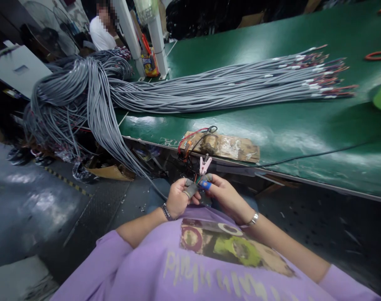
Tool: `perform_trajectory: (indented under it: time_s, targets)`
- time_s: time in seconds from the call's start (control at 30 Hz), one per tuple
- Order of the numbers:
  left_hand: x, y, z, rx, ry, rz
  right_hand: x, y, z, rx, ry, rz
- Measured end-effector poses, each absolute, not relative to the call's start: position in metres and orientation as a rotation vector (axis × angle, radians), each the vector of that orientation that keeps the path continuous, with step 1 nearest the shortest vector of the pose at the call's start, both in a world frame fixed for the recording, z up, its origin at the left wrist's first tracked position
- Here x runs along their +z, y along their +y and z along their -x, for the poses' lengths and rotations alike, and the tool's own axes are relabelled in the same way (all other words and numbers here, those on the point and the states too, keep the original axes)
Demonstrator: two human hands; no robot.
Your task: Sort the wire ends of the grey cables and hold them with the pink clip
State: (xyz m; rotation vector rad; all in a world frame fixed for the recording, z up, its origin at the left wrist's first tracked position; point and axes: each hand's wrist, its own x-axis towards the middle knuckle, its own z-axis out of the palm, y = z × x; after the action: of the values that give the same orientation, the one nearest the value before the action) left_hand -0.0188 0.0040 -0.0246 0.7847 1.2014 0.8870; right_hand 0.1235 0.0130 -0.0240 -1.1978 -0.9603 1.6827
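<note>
My left hand [180, 197] is closed in a pinch on the end of a grey cable [151, 183], which hangs down to it from the large bundle. Close beside it, my right hand [228, 197] pinches the thin coloured wires [198, 179] at that cable's end. Fingertip covers wrap several fingers, and a blue band circles one finger of the right hand. Just beyond my fingertips, a pale pink clip [205, 165] stands at the bench edge. The exact wire ends are too small to make out.
Many grey cables [190, 90] stretch across the green bench [290, 129], their stripped ends at right, and drape over its left side. A worn wooden board [234, 147] lies at the front edge with red and black leads. A black cord [316, 155] runs rightward. Another person [101, 33] is behind.
</note>
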Motion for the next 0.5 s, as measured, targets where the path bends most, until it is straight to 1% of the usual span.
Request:
perform_trajectory:
  time_s: [0.17, 0.3, 0.5]
  targets:
    - [-0.0285, 0.0027, 0.0206, 0.863, 1.183, -0.833, -0.0235, 0.0142, -0.123, 1.655, -0.987, 1.216]
    - [-0.0317, 0.0024, 0.0194, 0.91, 1.186, -0.794, -0.0284, 0.0112, -0.1213, 1.627, -0.938, 1.216]
    - [-0.0261, 0.0041, 0.0142, 0.943, 1.219, -0.714, -0.0299, 0.0081, -0.1185, 1.619, -0.9, 1.211]
